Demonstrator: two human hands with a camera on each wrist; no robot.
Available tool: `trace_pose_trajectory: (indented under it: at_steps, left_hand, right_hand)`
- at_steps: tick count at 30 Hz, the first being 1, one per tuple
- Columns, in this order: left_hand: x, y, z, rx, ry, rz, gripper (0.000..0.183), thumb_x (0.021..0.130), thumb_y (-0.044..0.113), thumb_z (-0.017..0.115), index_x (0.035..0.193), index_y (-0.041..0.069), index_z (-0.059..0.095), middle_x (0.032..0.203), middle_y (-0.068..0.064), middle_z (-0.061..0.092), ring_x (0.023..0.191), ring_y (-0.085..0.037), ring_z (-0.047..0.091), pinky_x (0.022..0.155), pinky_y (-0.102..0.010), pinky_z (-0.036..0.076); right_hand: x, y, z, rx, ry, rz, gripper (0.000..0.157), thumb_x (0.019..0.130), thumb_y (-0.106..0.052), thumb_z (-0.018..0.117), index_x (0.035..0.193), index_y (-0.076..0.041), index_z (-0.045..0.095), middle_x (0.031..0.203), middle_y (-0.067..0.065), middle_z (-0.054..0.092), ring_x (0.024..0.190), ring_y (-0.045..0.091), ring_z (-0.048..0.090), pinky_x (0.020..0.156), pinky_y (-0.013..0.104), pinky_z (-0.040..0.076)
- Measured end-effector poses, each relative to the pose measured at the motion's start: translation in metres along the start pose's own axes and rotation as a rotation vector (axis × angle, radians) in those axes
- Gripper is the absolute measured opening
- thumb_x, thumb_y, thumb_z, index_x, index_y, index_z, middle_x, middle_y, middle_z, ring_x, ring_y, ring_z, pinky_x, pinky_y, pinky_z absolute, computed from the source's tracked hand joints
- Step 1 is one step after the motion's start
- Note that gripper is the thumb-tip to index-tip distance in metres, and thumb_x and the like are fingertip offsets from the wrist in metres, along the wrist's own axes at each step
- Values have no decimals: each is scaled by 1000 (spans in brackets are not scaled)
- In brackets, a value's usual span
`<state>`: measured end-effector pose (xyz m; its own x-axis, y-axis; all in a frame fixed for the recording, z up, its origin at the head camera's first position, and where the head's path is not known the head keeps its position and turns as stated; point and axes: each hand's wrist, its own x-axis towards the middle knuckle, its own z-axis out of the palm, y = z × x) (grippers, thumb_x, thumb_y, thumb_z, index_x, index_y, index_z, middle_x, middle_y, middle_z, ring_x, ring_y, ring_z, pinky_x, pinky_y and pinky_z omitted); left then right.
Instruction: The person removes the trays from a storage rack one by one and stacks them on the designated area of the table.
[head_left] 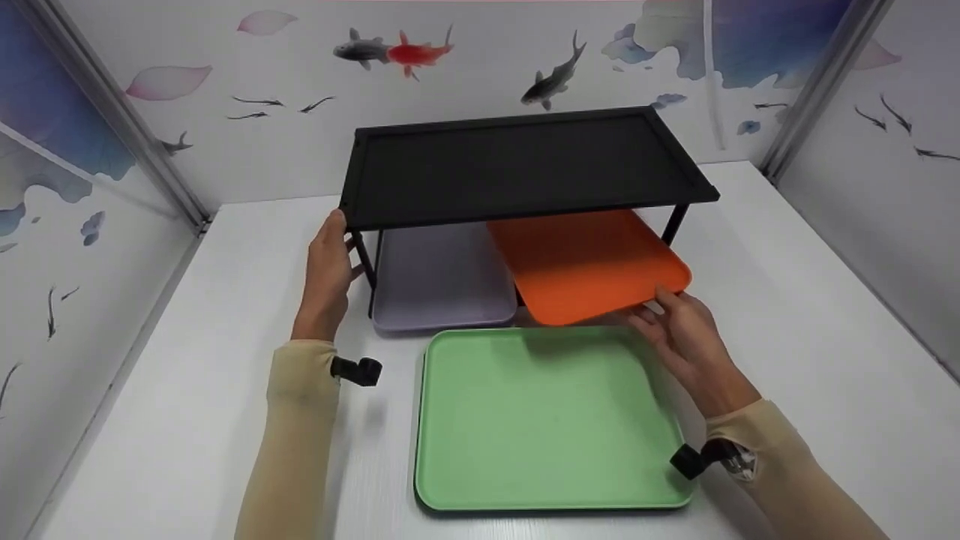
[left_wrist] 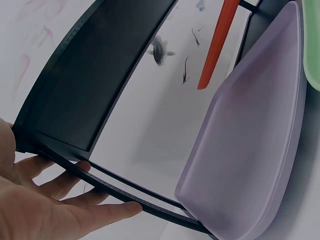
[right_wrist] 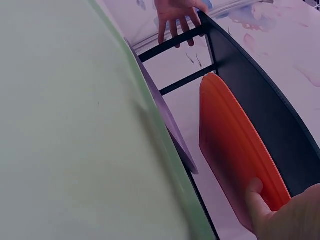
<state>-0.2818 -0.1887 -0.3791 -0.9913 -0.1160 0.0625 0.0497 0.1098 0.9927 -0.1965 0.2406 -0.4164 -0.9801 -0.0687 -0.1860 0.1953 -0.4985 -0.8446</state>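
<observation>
A black rack (head_left: 525,169) with thin legs stands on the white table. My left hand (head_left: 328,270) is at its front left corner, fingers spread and fairly straight against the leg frame (left_wrist: 125,197). A lilac tray (head_left: 446,281) lies under the rack's left side. My right hand (head_left: 694,341) pinches the near right corner of an orange tray (head_left: 592,270), thumb on its upper face. That tray is tilted and raised, its far part beneath the rack top. In the right wrist view, a gap separates the orange tray (right_wrist: 235,145) from the lilac tray (right_wrist: 172,120).
In front of the rack lies a light green tray (head_left: 555,420), with a dark edge showing beneath it. White panels (head_left: 480,75) painted with fish stand behind and at both sides of the table (head_left: 810,337).
</observation>
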Motion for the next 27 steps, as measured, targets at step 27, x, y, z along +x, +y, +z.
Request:
trace_pose_trajectory:
  at_steps: [27]
  left_hand:
    - [-1,2,0,-62,-8,-9,65,109,56,31,163,19,29,166,-8,29,153,-37,27,118,-57,36]
  right_hand:
    - [-13,0,-16,-95,36,16,48,112,-37,38,150,-8,34,120,-3,53,91,10,53,83,23,52]
